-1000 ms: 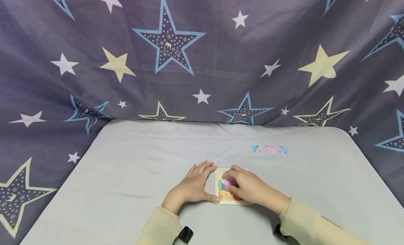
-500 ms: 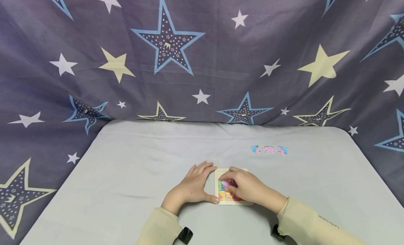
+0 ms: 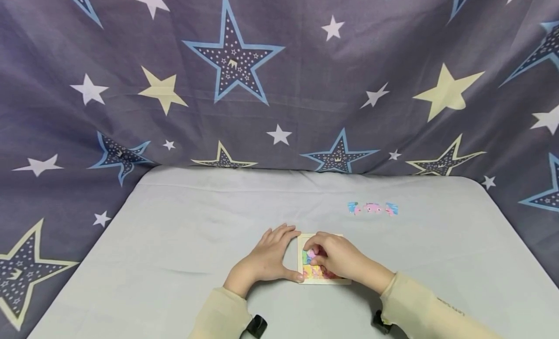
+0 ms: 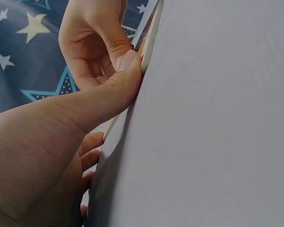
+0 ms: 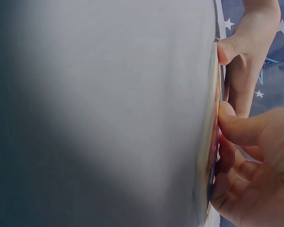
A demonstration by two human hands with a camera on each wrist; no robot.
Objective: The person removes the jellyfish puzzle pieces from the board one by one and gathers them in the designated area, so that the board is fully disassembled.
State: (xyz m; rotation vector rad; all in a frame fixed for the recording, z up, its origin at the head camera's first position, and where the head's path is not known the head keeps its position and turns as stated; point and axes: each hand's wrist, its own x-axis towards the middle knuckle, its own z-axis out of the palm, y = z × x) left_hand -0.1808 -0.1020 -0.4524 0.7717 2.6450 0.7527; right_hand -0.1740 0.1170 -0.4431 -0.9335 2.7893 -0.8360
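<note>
A small square puzzle board (image 3: 325,281) with a pale wooden rim lies on the grey cloth, colourful picture pieces inside it. My left hand (image 3: 271,256) is spread along its left side, thumb at the near corner and forefinger at the far corner. Over the board, my right hand (image 3: 340,255) pinches a puzzle piece (image 3: 310,254) with pink, blue and green print between thumb and forefinger. That hand covers the board's right part. In the left wrist view, the left thumb (image 4: 125,71) presses the rim. The right wrist view shows the right thumb (image 5: 236,127) low against the board's face.
Three loose puzzle pieces lie in a row farther back: a blue and pink one (image 3: 354,208), a pink one (image 3: 373,208) and another blue and pink one (image 3: 391,209). A dark star-patterned curtain (image 3: 288,76) hangs behind the grey-covered table (image 3: 174,222).
My right hand has shifted slightly left on the board, and the pinched piece now sits a little nearer to me. The left hand and the loose pieces have stayed put.
</note>
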